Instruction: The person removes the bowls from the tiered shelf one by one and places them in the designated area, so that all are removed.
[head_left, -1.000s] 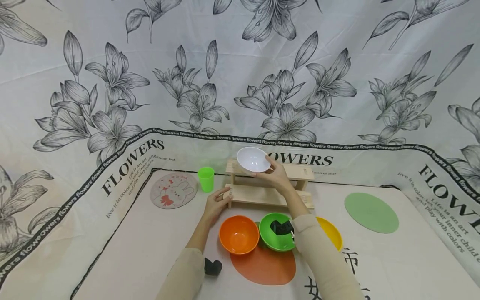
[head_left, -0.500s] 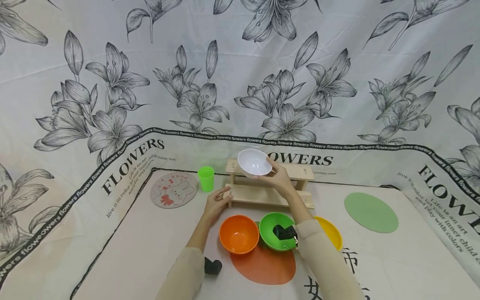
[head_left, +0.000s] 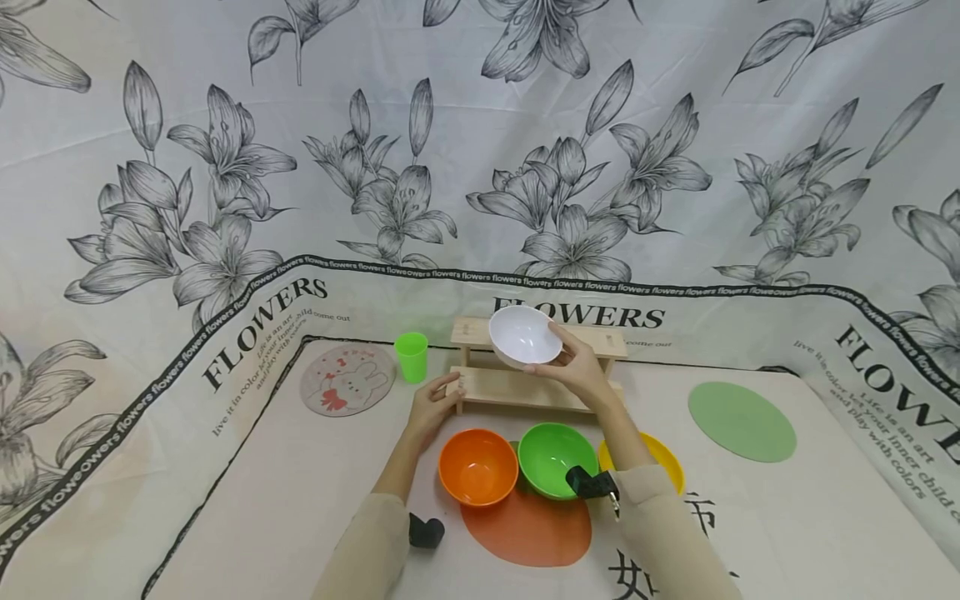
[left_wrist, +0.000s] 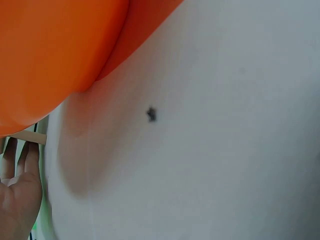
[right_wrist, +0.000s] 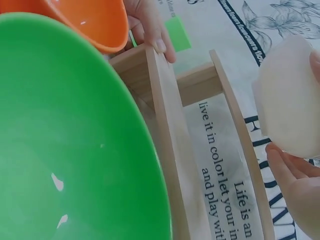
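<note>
My right hand (head_left: pixel 581 367) holds a white bowl (head_left: pixel 523 337) by its right side, thumb and fingers at the rim, in front of the upper tier of a two-step wooden shelf (head_left: pixel 525 388). In the right wrist view the bowl (right_wrist: pixel 290 97) shows from its outer side, fingers (right_wrist: pixel 285 172) beneath it. My left hand (head_left: pixel 433 406) rests on the left end of the shelf's lower step; the right wrist view shows its fingertips (right_wrist: pixel 160 45) on the wood. Nearer me stand an orange bowl (head_left: pixel 478 468), a green bowl (head_left: pixel 557 460) and a yellow bowl (head_left: pixel 660 462), partly hidden by my right forearm.
A green cup (head_left: pixel 412 358) stands left of the shelf, beside a round mat with a rabbit (head_left: pixel 348 380). An orange-red mat (head_left: pixel 528 533) lies under the bowls' near side. To the right is a green mat (head_left: pixel 742 422). A flower-printed cloth (head_left: pixel 480 183) hangs behind.
My right hand has moved the white bowl slightly right and down toward me, over the shelf. My left hand stays on the shelf's left end.
</note>
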